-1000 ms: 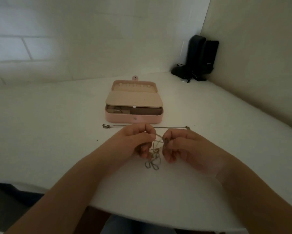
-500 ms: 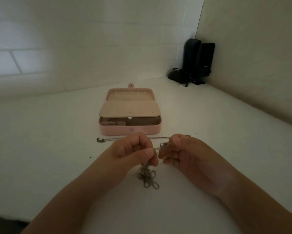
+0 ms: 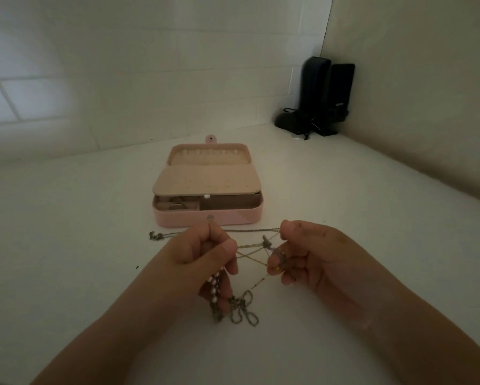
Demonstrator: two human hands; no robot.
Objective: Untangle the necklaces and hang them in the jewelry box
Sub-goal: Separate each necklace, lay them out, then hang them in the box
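Single head-worn wide-angle view, looking forward and down over a white table (image 3: 66,245) from the person's own seat; both forearms enter from the bottom edge, with the left hand (image 3: 202,254) and right hand (image 3: 316,254) close under the lens at lower centre. Pink jewelry box (image 3: 208,219) lies just beyond the hands at mid-frame; the wall corner with black speakers (image 3: 327,93) sits farthest off, upper right. No second view, so no overlap to record.

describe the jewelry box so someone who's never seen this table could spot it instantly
On the white table, look at the middle, just beyond the two hands working the tangled necklaces. The jewelry box is a flat pink case with rounded corners, lid open, a beige panel over its tray. It is the only pink thing; the black speakers stand in the far right corner.
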